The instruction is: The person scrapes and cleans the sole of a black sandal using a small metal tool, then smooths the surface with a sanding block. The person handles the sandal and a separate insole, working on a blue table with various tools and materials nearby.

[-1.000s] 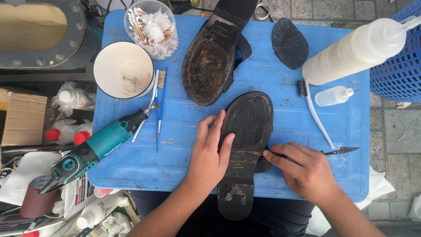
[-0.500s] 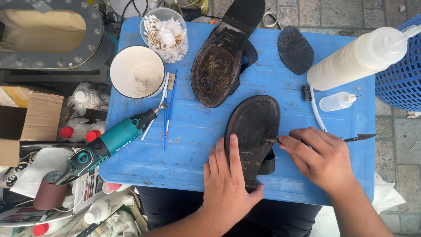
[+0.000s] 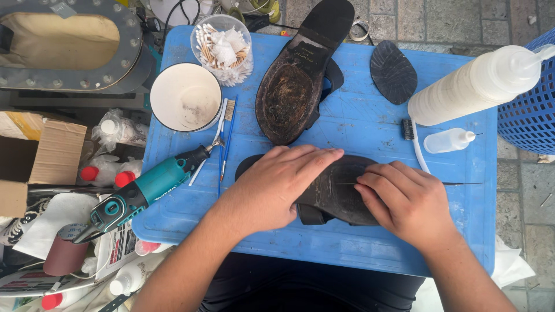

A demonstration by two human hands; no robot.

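Note:
A black sandal (image 3: pixel 335 193) lies sole-up and sideways on the blue plastic table (image 3: pixel 358 130). My left hand (image 3: pixel 277 185) presses flat on its heel half. My right hand (image 3: pixel 404 199) rests on its front half and pinches a thin metal tool (image 3: pixel 462 184) whose tip lies across the sole. A second sandal (image 3: pixel 298 81) lies sole-up further back, its sole worn and brown. A loose black sole piece (image 3: pixel 393 70) sits to its right.
A teal rotary tool (image 3: pixel 144 190), thin brushes (image 3: pixel 224 136), a white cup (image 3: pixel 185 97) and a jar of cotton swabs (image 3: pixel 222 40) stand at left. A large white squeeze bottle (image 3: pixel 474 86), a small dropper bottle (image 3: pixel 448 140) and a blue basket (image 3: pixel 529 104) are at right.
The sandal has been turned from upright to sideways across the table. My left hand moved up onto its heel half; my right hand shifted left onto the sole with the tool.

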